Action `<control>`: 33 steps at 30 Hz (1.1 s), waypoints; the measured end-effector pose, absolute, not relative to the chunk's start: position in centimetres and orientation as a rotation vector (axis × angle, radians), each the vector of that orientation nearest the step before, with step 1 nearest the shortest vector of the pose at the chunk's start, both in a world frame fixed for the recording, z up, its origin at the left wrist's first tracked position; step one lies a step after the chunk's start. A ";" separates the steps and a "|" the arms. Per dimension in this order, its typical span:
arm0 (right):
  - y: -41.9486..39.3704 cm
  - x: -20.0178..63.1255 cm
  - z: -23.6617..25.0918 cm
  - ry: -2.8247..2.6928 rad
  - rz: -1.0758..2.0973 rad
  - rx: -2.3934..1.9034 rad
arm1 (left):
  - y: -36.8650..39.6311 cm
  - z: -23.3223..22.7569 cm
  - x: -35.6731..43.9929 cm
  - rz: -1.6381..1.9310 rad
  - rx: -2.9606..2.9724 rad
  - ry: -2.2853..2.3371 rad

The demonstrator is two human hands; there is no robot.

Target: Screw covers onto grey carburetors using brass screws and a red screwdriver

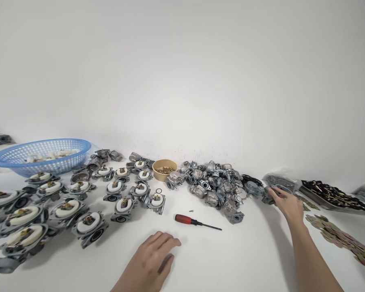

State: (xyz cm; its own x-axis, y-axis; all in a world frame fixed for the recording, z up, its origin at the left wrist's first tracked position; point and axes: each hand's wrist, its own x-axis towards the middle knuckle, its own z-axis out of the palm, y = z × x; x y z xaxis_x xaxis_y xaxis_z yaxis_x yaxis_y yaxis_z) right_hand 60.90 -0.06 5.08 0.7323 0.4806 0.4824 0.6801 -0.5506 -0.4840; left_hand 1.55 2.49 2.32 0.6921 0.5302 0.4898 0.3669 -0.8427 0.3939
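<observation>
The left hand (153,259) is resting flat on the white table (237,259), palm down, fingers open and holding nothing. Just beyond its fingertips a red-handled screwdriver (196,221) is lying, with a tiny screw (191,211) near it. The right hand (287,202) is reaching far forward and its fingers are touching a grey metal part (269,194) at the edge of a clear plastic bag (281,180); I cannot tell if they are gripping it. To the left of this hand a pile of carburetor bodies (215,186) is lying, and to its right flat gaskets (340,237) are spreading. Far left of the left hand, assembled carburetors with white floats (67,209) and a blue basket (42,156) are standing.
</observation>
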 end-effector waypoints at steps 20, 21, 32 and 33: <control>-0.6 60.7 5.9 -0.924 -0.398 -2.234 | 2.4 2.0 1.4 0.770 2.638 0.709; -0.6 60.7 5.9 -0.919 -0.400 -2.233 | 2.5 1.9 1.4 0.766 2.639 0.706; 0.0 60.2 5.9 -0.915 -0.386 -2.273 | 2.6 1.8 1.4 0.765 2.653 0.712; 0.0 60.1 5.9 -0.912 -0.382 -2.280 | 2.6 1.8 1.4 0.769 2.654 0.712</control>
State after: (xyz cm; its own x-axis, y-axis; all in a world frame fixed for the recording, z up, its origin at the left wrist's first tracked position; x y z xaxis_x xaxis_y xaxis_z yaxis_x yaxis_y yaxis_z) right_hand 60.11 -0.03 5.87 0.7164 0.5095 0.4767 0.6971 -0.5507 -0.4591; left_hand 1.40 2.57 1.76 0.7360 0.5311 0.4198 0.3778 -0.8368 0.3963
